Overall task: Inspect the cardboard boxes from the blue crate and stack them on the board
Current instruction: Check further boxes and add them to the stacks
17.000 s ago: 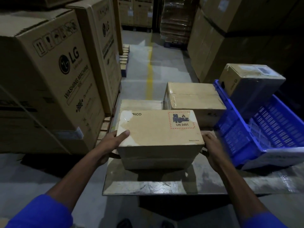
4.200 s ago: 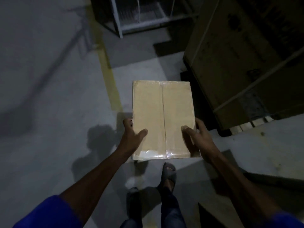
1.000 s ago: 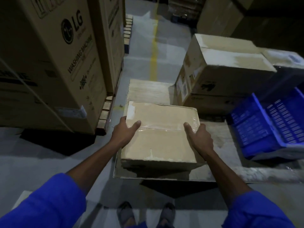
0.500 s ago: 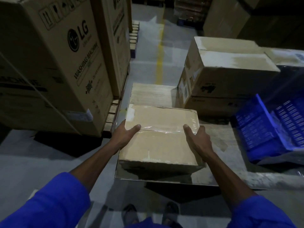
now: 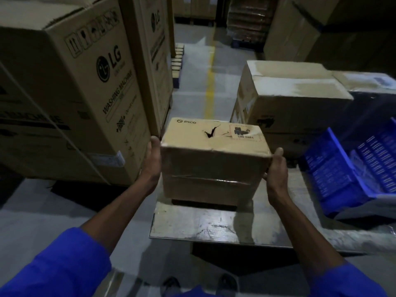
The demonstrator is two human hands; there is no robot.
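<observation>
Board (image 5: 214, 224) on concrete floor (image 5: 53, 211), stacked cartons (image 5: 70, 99)

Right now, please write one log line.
both hands: left hand, right hand | hold: box | over: board

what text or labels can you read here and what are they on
"PICO": top of the small box held in both hands.
"UN 3481"-style label on that box: too blurred to be sure.
"LG" and "WASHING MACHINE": big carton on the left.
"LG": tall carton behind it.
Smaller print and box stickers: unreadable.
</observation>
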